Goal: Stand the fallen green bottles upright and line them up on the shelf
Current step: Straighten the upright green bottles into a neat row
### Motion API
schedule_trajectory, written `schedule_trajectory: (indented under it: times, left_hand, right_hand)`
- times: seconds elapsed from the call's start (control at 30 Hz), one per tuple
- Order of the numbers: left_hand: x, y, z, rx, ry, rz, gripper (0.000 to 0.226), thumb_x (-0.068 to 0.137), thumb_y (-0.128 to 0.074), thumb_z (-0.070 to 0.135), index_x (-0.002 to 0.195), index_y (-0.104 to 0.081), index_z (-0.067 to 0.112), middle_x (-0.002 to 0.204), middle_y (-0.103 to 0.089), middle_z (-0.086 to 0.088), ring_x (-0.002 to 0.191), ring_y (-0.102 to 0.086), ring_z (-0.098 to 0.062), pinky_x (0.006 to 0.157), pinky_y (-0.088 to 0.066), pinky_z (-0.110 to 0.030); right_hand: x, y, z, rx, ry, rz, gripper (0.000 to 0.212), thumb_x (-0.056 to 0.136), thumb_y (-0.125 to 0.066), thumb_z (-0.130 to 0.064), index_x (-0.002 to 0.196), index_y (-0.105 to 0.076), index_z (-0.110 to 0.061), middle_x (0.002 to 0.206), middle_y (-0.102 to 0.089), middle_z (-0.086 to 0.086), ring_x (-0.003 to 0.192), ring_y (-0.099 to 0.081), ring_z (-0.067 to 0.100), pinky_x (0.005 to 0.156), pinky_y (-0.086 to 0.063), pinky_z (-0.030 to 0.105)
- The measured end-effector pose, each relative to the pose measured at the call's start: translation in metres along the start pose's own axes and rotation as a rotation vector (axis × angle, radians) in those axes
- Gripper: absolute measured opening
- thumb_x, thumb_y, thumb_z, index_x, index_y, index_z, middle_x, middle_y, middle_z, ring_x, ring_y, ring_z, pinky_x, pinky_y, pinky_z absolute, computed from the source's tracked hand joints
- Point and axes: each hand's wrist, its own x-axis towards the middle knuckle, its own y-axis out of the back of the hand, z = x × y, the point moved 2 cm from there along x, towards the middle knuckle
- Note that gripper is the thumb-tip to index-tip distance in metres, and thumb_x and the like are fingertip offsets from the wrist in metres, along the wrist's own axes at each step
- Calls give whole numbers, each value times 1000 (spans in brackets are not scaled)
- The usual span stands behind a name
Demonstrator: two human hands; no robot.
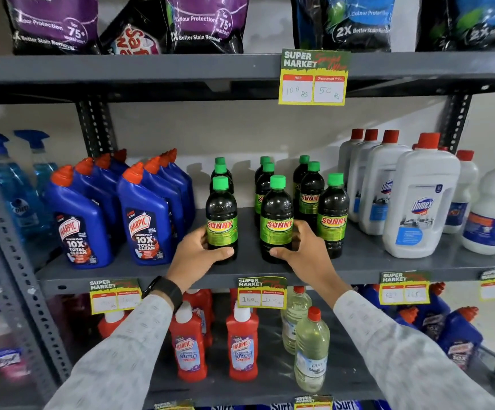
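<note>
Green caps and dark, almost black liquid mark the Sunny bottles, which stand on the grey middle shelf (pixel 358 258) between the blue Harpic bottles (pixel 145 220) and the white Domex bottles (pixel 421 202); each has a green label with the brand in yellow on a red band. All that can be seen are upright, in roughly three files running back toward the wall. The left hand (pixel 196 255) is wrapped around the lower body of the left front bottle (pixel 221 220), thumb across its base; the right hand (pixel 305 250) grasps the middle front bottle (pixel 276 220) the same way, its fingers (pixel 302 229) curling behind the label. A third front bottle (pixel 332 214) stands just beside the right hand, touching or nearly touching its knuckles. The risk, as I judge it, lies there: sliding the middle bottle sideways or pulling the right hand out carelessly could knock that neighbour, and a tall narrow bottle tipped at the front edge could roll off the shelf or topple those behind it. The left front bottle stands well apart from the middle one, so the row looks uneven; closing that gap by pushing low on the body is safer than pushing near the cap. Both held bottles sit close to the shelf's front lip, so drawing them further forward would invite a fall
</note>
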Motion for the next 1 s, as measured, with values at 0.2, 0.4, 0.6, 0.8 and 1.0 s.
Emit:
schedule_trajectory:
  times: [0.2,0.4,0.6,0.8,1.0]
  left_hand:
    - [-3,6,-3,-18,-4,30,63,72,-86,15,129,-60,20,119,-71,6,109,-65,-5,104,-48,-37]
    - [-8,6,-2,48,-22,20,70,73,-86,27,136,-54,26,125,-68,9,114,-62,-2,107,-46,-40]
    - [-40,8,-8,783,-158,238,76,93,-38,67,152,-27,21,137,-60,-3,116,-61,-20,91,-54,-40]
    - [-51,-4,-29,1133,-209,229,68,100,-20,53,133,-57,7,139,-59,-15,130,-53,-27,113,-37,-41]
    - [-53,-7,-29,1157,-193,230,61,101,-24,47,125,-64,7,132,-64,-15,124,-58,-27,111,-39,-42]
  right_hand:
    - [-1,-7,-4,10,11,-40,81,80,-90,-29,147,-47,-19,123,-71,-7,107,-68,12,93,-53,28]
    - [-6,-7,-6,11,19,-55,88,83,-87,-35,156,-40,-22,127,-66,-13,109,-64,8,92,-47,23]
    - [-30,9,-5,81,93,137,68,92,-78,-25,153,-48,-20,128,-64,-12,114,-64,5,91,-52,16]
    - [-37,47,13,-73,227,625,48,89,-76,-12,131,-54,-15,122,-54,3,110,-57,21,93,-53,41]
    - [-7,70,37,-39,-109,308,104,67,-95,-38,151,-36,-20,149,-51,3,137,-52,25,113,-46,47]
